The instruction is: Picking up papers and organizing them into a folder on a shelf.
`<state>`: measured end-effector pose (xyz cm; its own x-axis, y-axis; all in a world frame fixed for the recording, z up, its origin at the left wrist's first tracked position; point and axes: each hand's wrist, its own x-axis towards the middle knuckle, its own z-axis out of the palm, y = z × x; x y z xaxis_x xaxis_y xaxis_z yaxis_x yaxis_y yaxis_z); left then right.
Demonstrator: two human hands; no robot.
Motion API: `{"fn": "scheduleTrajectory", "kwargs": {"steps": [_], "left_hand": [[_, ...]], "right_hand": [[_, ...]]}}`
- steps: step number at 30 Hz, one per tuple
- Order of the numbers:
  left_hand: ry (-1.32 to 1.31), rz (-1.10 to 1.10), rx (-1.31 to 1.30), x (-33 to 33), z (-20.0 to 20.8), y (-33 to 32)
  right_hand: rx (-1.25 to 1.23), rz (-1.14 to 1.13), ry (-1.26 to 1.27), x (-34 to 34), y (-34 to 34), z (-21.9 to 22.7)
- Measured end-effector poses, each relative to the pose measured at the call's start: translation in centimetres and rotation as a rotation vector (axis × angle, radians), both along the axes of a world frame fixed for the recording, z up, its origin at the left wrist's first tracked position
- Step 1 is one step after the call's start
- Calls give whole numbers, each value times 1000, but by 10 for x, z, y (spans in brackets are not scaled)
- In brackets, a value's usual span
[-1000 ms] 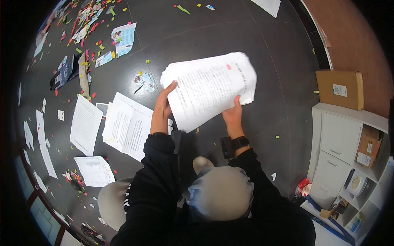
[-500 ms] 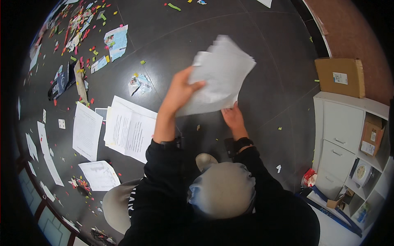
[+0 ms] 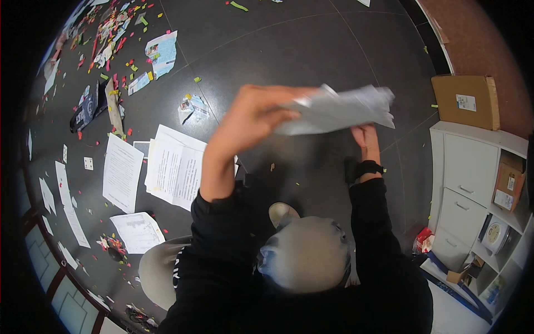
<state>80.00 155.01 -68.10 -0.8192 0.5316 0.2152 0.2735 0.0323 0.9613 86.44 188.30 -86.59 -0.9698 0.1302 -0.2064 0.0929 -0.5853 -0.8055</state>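
A stack of white paper sheets (image 3: pixel 342 111) is in the air in front of me, tilted so that it shows nearly edge-on and blurred. My left hand (image 3: pixel 258 117) is closed on its left end, thumb on the near side and fingers over the top. At the stack's lower right edge is my right hand (image 3: pixel 364 136), closed on it with the fingertips partly hidden by the sheets. On the floor to my left lie a pile of printed sheets (image 3: pixel 177 170), a single printed page (image 3: pixel 122 173) and another sheet (image 3: pixel 138 232).
Torn paper (image 3: pixel 161 54) and colourful scraps (image 3: pixel 108 42) litter the dark tiled floor at the far left, near a dark packet (image 3: pixel 89 108). On the right, a cardboard box (image 3: pixel 464 103) sits on a white cabinet (image 3: pixel 464 164) with open shelves. My knee (image 3: pixel 306 256) is below the hands.
The stack has moved right and tipped from facing me to nearly edge-on. My left hand turned with it, and my right hand moved right and slightly up along its edge.
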Motion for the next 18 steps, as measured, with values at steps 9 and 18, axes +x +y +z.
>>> {"fn": "scheduleTrajectory", "kwargs": {"steps": [9, 18], "left_hand": [[-311, 613, 89, -19, -107, -24], [-364, 737, -59, -1, -177, -60]], "right_hand": [[233, -136, 119, -24, -24, 48], [535, -148, -102, -24, -68, 22]]}}
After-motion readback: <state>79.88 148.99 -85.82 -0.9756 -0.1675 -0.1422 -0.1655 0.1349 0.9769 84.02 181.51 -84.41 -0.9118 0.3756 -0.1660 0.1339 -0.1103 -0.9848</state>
